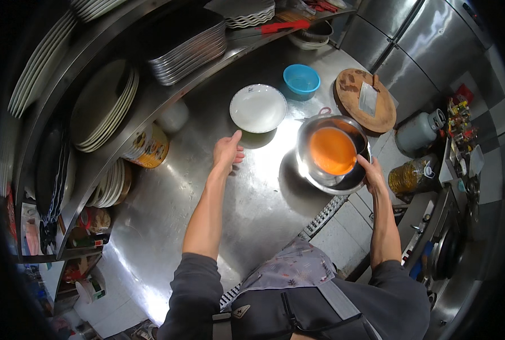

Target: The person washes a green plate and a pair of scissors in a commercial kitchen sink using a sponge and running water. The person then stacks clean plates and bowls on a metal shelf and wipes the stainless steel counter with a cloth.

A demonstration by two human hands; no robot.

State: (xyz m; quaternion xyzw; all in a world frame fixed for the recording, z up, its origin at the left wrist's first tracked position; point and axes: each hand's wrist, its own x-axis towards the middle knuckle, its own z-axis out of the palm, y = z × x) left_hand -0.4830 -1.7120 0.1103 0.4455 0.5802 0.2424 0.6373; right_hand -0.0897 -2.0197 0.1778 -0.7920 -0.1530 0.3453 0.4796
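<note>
My right hand [373, 174] grips the right rim of a stainless steel bowl [301, 146]. In the bowl is an orange liquid [332, 151] that looks like beaten egg. The bowl casts a dark shadow on the steel worktable [184, 204] to its left. My left hand [228, 153] is just below a white dish [258, 108] with a thin patterned rim. Its thumb points up at the dish's near edge; I cannot tell whether it touches. Nothing is held in that hand, and its fingers are partly curled.
Behind the bowl lie a blue plastic basket [301, 79] and a round wooden chopping board [346, 100] with a cleaver [367, 99] on it. A steel shelf [188, 80] with stacked plates [127, 106] overhangs the left. A gas cylinder [416, 132] and an oil jug [407, 175] stand right.
</note>
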